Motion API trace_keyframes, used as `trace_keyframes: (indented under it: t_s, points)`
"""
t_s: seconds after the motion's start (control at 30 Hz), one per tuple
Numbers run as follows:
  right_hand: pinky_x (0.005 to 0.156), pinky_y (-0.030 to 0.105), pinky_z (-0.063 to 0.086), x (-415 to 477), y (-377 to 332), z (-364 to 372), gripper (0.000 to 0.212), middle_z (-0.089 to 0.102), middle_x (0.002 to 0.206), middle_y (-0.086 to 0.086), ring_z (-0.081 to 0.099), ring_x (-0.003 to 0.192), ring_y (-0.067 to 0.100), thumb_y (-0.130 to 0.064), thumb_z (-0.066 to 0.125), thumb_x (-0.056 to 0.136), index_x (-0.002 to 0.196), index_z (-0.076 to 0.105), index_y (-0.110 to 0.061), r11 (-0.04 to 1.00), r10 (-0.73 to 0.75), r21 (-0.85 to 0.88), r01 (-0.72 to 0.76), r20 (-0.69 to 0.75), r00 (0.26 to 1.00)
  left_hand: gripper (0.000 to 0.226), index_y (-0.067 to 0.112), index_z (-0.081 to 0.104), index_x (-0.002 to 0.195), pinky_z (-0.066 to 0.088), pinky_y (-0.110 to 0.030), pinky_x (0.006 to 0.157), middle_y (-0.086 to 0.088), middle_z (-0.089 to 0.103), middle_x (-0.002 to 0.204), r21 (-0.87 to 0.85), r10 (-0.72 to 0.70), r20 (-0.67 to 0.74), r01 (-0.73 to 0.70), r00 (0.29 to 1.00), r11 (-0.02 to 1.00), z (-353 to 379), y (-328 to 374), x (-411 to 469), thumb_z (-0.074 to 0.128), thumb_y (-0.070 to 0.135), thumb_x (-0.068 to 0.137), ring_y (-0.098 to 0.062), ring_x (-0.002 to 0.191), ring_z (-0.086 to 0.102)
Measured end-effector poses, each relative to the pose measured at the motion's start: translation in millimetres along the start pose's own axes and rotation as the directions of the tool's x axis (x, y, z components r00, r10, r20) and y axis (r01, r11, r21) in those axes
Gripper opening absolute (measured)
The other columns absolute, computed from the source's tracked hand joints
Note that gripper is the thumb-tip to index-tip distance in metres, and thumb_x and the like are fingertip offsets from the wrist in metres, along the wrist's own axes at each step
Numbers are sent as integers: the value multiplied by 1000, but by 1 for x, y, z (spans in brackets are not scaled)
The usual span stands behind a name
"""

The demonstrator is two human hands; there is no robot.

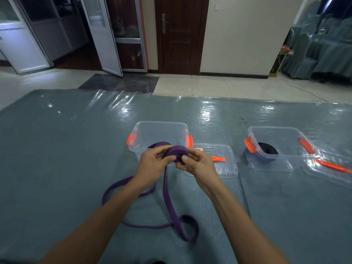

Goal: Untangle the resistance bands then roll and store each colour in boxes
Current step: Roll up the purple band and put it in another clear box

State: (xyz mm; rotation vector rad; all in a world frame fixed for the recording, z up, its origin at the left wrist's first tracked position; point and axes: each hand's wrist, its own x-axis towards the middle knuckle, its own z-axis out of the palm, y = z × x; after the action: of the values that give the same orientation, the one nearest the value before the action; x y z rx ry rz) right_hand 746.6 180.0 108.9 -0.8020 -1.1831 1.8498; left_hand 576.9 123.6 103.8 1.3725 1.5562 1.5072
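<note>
Purple band (176, 153), partly rolled, is held just in front of the empty box (160, 130). Left hand (152, 166) and right hand (198, 164) pinch the roll, fingers (165, 158) curled round it, likely to keep it tight. Its loose tail lies on the table (57, 149), nearer than the box. A black roll (267, 148) sits in a second box (276, 127) to the right.

No legible text, lid label (199, 149) blurred

The person's forearms (106, 212) were bare along all their visible length, and the left hand (152, 165) and right hand (199, 165) were bare too.
</note>
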Motion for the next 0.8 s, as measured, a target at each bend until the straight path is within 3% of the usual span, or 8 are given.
trace_keyframes:
  t_s: [0.1,0.17,0.23,0.4,0.53,0.63,0.7,0.8]
  points:
    - [76,33,62,-2,4,-2,29,72,112,15,75,89,24,2,66,92,119,67,-7,980,2,-199,0,13,1000,54,56,72,100,56,-22,93,24,75,100,104,2,59,-8,998,995,-8,-4,1,80,6,81,-3,98,72]
    - [73,30,62,1,2,-7,34,72,111,2,73,84,15,-9,73,89,122,68,-16,785,-93,-612,96,37,995,45,44,74,109,55,-20,88,25,74,97,267,67,192,-117,979,957,-16,-6,0,79,8,82,-2,94,70]
    - [74,27,60,3,-3,-8,33,72,104,-8,70,79,10,-15,75,88,120,70,-22,558,-140,-810,182,125,982,33,27,77,110,55,-28,85,16,75,96,396,114,274,-220,955,892,-19,-9,3,79,13,80,-7,88,69]
    - [72,14,53,5,-11,-6,24,71,92,-9,69,77,6,-3,69,89,107,73,-19,649,-180,-741,172,69,981,40,22,75,116,58,-25,90,10,77,101,152,-11,108,-5,994,988,-9,-7,-2,85,11,78,-7,96,73]
    - [77,24,59,-1,-6,2,23,72,106,13,73,90,19,7,61,92,108,70,-7,926,-125,-371,77,-107,986,39,33,73,111,58,-24,90,10,78,103,9,-34,-35,34,999,999,-2,-14,-10,85,15,79,-11,98,74]
    - [81,34,61,-7,4,8,26,70,112,21,72,95,27,8,57,95,117,67,0,988,-43,-154,26,-106,993,42,43,70,109,57,-23,90,20,76,101,61,-20,-57,24,998,998,-3,-10,-11,82,13,82,-6,98,73]
    - [77,33,61,-8,6,5,30,71,114,9,73,90,19,0,62,94,122,68,-11,938,-88,-339,69,-42,995,41,41,71,110,57,-25,92,23,75,100,165,56,20,-58,998,985,-10,-3,-8,79,10,84,-2,98,71]
    - [74,26,59,-4,-1,-2,39,68,110,-15,69,76,9,-15,71,91,127,66,-27,579,-176,-783,229,154,972,31,17,75,117,54,-30,91,6,76,108,359,197,252,-281,947,890,-21,3,0,75,12,86,-12,100,69]
